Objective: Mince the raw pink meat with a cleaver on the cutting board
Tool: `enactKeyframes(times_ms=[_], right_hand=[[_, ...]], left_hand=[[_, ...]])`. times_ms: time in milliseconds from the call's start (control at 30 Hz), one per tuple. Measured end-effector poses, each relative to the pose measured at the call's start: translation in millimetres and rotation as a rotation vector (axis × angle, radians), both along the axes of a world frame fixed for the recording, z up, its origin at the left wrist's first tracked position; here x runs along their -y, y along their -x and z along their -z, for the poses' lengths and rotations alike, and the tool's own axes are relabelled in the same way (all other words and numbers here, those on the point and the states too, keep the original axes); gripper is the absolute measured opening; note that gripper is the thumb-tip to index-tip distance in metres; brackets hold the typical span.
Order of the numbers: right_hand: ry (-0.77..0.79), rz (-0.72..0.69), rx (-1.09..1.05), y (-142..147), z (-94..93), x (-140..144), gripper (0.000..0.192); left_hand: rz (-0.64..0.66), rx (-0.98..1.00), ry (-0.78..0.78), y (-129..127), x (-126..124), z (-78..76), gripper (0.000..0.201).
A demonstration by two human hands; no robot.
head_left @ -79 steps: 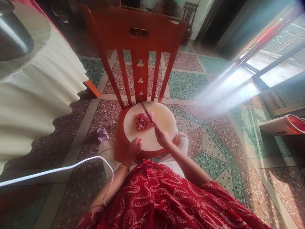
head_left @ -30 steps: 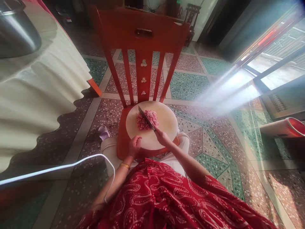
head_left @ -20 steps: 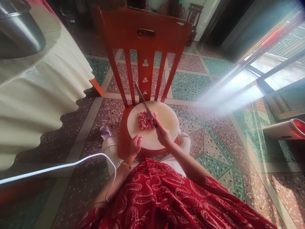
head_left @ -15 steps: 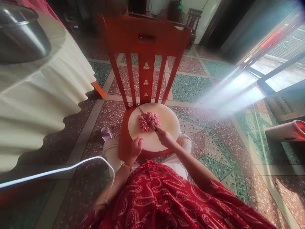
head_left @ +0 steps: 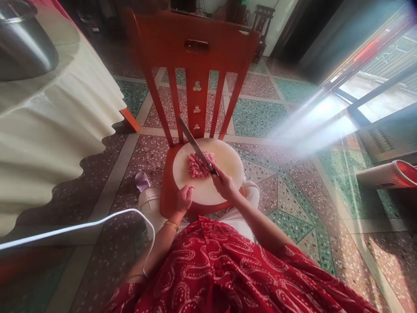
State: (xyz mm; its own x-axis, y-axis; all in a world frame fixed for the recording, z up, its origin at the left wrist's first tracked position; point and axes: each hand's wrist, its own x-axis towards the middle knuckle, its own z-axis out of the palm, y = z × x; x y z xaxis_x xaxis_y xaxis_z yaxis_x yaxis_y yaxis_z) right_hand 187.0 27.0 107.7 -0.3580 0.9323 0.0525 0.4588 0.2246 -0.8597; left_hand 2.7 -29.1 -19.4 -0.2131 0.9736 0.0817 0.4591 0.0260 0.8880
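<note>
My right hand [head_left: 224, 181] is closed round the dark handle of a knife [head_left: 193, 140]. The blade is raised over the meat and slants up and to the left, its tip past the far edge of the board. Beneath it, a flat heap of minced meat [head_left: 196, 168] lies on a round, pale cutting board [head_left: 224, 191]. My left hand [head_left: 185, 198] is closed at the near left edge of the board, apart from the meat. Whether its fingers hold anything I cannot make out.
The board rests on the seat of a red wooden chair [head_left: 167, 191] between my knees. Left, a cloth-draped table [head_left: 65, 117] bears a metal pot [head_left: 29, 48]. A white cable [head_left: 81, 225] runs to my left arm. A white bin [head_left: 384, 176] lies at right.
The knife has lifted off the meat, so more of its blade shows, pointing up and left. My left hand has stayed closed by the board. The whole view has shifted slightly.
</note>
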Motion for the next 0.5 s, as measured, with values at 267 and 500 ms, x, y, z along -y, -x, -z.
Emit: enactKeyframes(times_ms=[267, 500], right_hand=[[0.190, 0.055, 0.149, -5.3, 3.4, -0.3, 0.049], [-0.057, 0.138, 0.035, -15.9, 0.7, 4.8, 0.052]], left_hand=[[0.006, 0.004, -0.007, -1.1, 0.1, -5.1, 0.025], [-0.009, -0.023, -0.001, -2.7, -1.4, -4.0, 0.025]])
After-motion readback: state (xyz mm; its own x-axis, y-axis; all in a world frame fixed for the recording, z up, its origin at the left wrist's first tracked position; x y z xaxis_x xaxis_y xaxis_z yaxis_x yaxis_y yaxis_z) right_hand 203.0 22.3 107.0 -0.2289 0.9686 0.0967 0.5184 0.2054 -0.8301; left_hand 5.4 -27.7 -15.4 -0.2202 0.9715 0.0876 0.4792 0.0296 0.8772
